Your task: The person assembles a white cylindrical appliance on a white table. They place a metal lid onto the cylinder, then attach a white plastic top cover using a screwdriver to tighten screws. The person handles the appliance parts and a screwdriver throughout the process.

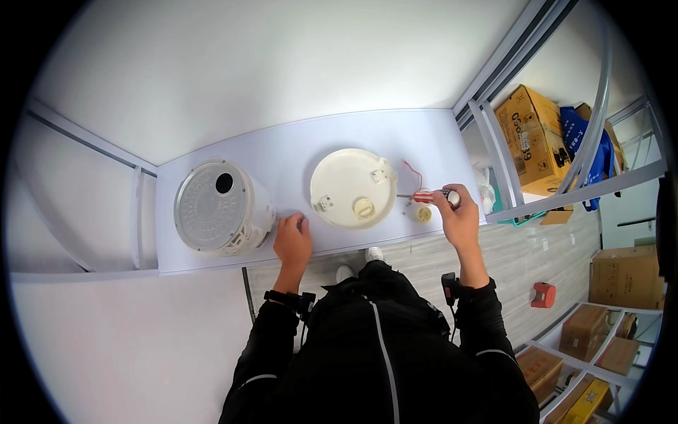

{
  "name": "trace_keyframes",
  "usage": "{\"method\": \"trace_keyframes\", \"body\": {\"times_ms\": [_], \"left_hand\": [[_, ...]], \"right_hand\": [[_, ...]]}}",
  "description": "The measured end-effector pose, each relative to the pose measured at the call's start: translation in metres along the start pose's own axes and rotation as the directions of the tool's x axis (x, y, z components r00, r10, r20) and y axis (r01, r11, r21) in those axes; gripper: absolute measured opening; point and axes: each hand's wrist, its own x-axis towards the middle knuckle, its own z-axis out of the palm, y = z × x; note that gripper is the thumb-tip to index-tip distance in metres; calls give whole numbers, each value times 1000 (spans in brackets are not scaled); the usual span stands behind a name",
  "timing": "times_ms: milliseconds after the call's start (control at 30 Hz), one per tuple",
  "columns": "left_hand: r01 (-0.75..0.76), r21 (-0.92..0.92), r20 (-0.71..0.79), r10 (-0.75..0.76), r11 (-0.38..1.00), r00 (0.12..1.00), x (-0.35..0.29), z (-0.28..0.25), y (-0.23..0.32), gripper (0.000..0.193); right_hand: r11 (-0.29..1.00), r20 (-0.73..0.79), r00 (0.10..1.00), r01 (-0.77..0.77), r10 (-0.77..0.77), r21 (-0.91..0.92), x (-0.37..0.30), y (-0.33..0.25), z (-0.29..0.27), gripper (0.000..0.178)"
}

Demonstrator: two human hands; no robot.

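My right hand (459,215) grips a screwdriver (426,197) by its red, dark and white handle, the thin shaft pointing left to the edge of a round cream-white cover (346,180). The cover lies on the table with a small round cream cap (364,208) and two small fittings on its face. Just below the screwdriver sits a small yellowish round part (423,214), with a few tiny pieces beside it. Near the table's front edge, my left hand (292,240) has curled fingers; anything inside them is hidden. To its left stands a white drum-shaped appliance (263,212) with a grey disc-shaped end.
A thin red wire (418,168) lies right of the cover on the white table (282,148). Grey frame posts (501,155) rise at the right, with a cardboard box (540,141) and blue bag behind. Farther right are a red stool (543,295) and shelves of boxes.
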Motion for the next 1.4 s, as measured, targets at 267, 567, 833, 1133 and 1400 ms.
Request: {"method": "trace_keyframes", "body": {"times_ms": [267, 567, 833, 1133, 1400], "left_hand": [[-57, 51, 9, 57, 997, 998, 9, 9, -10, 13], [60, -229, 33, -54, 972, 998, 10, 10, -10, 16], [596, -690, 597, 142, -411, 789, 42, -17, -1, 11], [598, -347, 521, 383, -722, 763, 52, -8, 13, 15], [576, -464, 606, 233, -674, 760, 40, 12, 17, 16]], "right_hand": [[1000, -25, 1000, -3, 3, 25, 0, 7, -1, 35], [997, -56, 998, -36, 40, 64, 0, 7, -10, 36], [995, -65, 997, -42, 48, 94, -3, 3, -15, 37], [988, -46, 999, 18, -11, 154, -8, -7, -15, 33], [987, -68, 997, 41, -31, 156, -9, 2, -23, 35]]}}
